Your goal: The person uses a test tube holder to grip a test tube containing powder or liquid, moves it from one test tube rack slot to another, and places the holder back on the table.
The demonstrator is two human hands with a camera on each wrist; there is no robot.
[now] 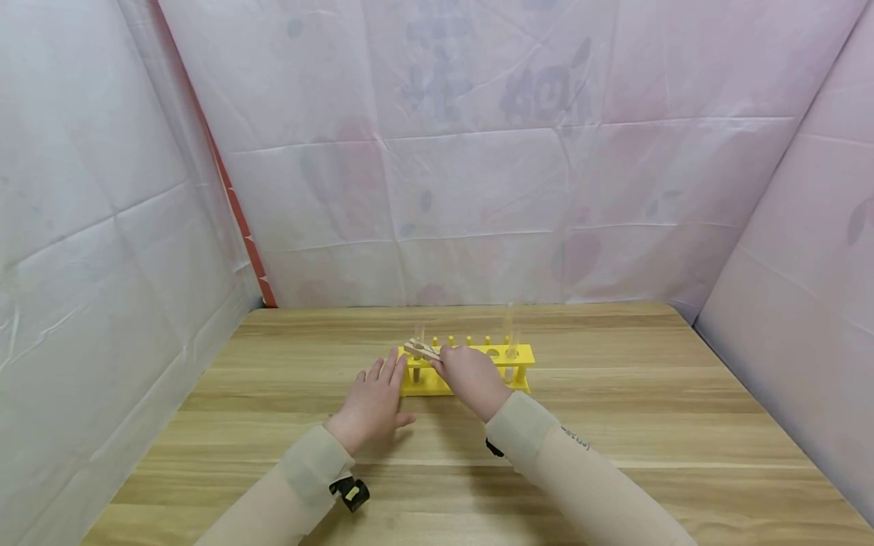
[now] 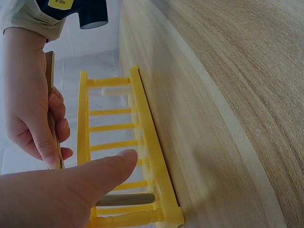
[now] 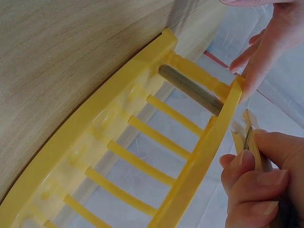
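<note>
My right hand (image 1: 473,373) grips a wooden test tube clamp (image 1: 422,349), its prongs pointing left over the yellow test tube rack (image 1: 437,387). The clamp's tips are right at the upper part of a test tube (image 1: 417,374) in the leftmost hole. Dark grey-green contents (image 3: 190,88) fill the tube's lower length in the right wrist view. In that view the thumb and curled fingers squeeze the clamp near its wire spring (image 3: 247,137). My left hand (image 1: 369,402) lies at the rack's left end, fingers extended against it, thumb held apart.
A clear test tube (image 1: 514,345) stands in the rack's right end. Yellow pegs (image 1: 469,340) line the rack's back. Underneath is a wood-grain table (image 1: 614,425), with pale patterned sheets (image 1: 478,189) hanging behind and at both sides.
</note>
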